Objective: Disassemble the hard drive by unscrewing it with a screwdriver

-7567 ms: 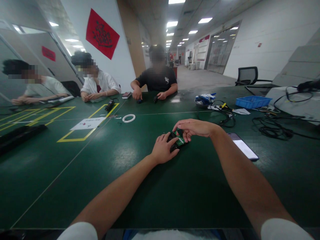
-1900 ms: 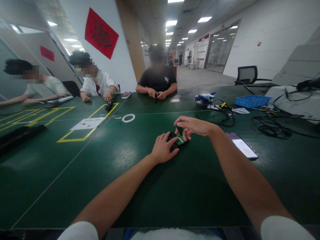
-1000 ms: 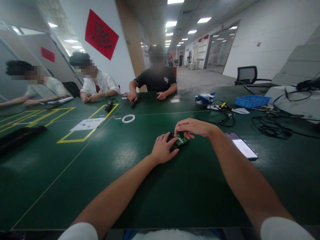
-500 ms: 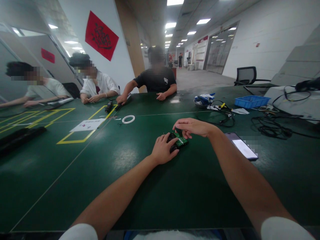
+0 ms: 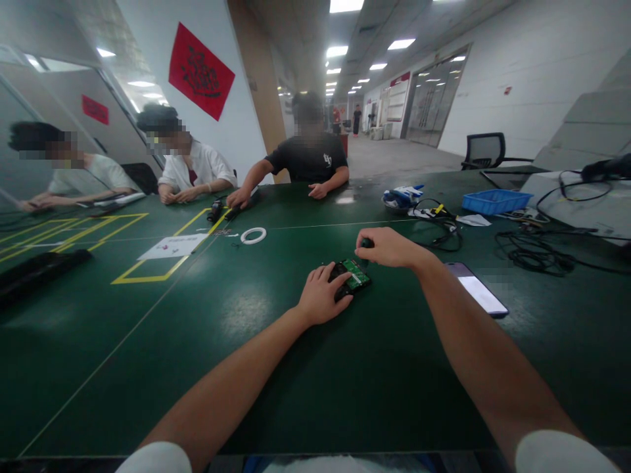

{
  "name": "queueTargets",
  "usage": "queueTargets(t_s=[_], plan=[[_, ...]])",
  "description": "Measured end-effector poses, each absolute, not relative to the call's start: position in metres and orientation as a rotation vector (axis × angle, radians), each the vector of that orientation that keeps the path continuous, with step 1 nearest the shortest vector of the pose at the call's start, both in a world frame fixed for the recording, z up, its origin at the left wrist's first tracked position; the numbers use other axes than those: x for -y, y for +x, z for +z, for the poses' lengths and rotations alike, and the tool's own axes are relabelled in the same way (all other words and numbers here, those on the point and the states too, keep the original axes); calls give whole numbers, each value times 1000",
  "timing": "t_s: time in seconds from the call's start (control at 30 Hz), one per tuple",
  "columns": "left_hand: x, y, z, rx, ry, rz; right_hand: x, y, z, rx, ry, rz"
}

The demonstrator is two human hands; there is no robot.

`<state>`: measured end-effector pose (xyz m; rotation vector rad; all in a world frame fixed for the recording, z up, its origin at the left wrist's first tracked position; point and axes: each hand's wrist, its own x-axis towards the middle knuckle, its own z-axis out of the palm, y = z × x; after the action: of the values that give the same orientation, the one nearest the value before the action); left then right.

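Note:
A black device with a green circuit board (image 5: 357, 276) lies on the green table in front of me. My left hand (image 5: 323, 294) holds it from the left, with fingers spread over its black part and one fingertip on the board. Above the board's far right corner is my right hand (image 5: 387, 247), its fingers closed round a small dark-handled tool (image 5: 367, 244) that looks like a screwdriver. The fingers hide part of its handle, and I cannot tell whether its tip touches the device.
A phone (image 5: 480, 290) with a lit screen lies by my right forearm. Farther right are black cables (image 5: 537, 253) and a blue tray (image 5: 495, 201). A white ring (image 5: 253, 236) and a paper sheet (image 5: 172, 247) lie to the left. Several people sit across the table.
My right hand has moved slightly right and up, off the board. Its fingers have curled in, and the dark handle now shows in them. My left hand stays on the device.

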<state>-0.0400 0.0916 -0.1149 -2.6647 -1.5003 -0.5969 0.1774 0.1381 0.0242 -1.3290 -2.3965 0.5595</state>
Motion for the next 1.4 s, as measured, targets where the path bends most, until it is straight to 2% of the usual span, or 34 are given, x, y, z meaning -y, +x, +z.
queueTargets(t_s=[0.23, 0.8, 1.07, 1.2, 1.4], plan=[[-93, -40, -116, 1496, -2670, -632, -143, 180, 22, 2514, -1270, 341], [-90, -38, -113, 1522, -2659, -579, -136, 183, 33, 2468, -1253, 242], [-83, -33, -99, 1711, -2603, -645, -143, 190, 28, 2420, -1341, 225], [-101, -50, -93, 1952, -2523, -808, -143, 193, 27, 2484, -1373, 303], [-151, -86, -112, 2076, -2435, -817, -146, 194, 25, 2471, -1349, 290]])
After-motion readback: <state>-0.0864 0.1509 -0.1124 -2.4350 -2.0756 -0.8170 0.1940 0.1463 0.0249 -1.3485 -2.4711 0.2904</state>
